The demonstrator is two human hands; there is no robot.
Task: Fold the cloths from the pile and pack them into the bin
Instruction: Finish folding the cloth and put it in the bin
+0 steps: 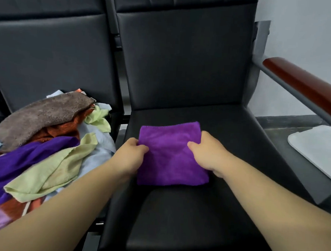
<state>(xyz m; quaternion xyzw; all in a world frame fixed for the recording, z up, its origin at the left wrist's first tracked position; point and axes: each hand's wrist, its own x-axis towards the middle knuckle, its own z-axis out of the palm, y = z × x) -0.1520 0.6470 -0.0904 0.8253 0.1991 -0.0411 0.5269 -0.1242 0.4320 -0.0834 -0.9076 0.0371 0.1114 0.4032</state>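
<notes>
- Pile (43, 137): loose cloths in brown, orange, purple, pale green and light blue, on the left-hand seat. It is cut off by the left frame edge.
- White object (322, 150): rounded corner only, low at far right and cut by the frame. Cannot tell what it is.
- Armrest (308, 85): red-brown, crossing above the white object, far end out of frame.
- Cloth (170, 156): purple, folded flat, lying mid-seat (194, 214) on the black chair to the right of the pile. Its outline is near-square, so no clear long axis. The sides run roughly with the seat edges and the stitched hem faces the backrest.
- Left hand (131, 154): pinches the cloth's left edge, thumb on top. Fingers are tucked out of sight.
- Right hand (207, 153): grips the right edge, thumb laid on the cloth, and hides that edge.
- Both forearms are bare, entering from the lower corners and converging on the cloth.
</notes>
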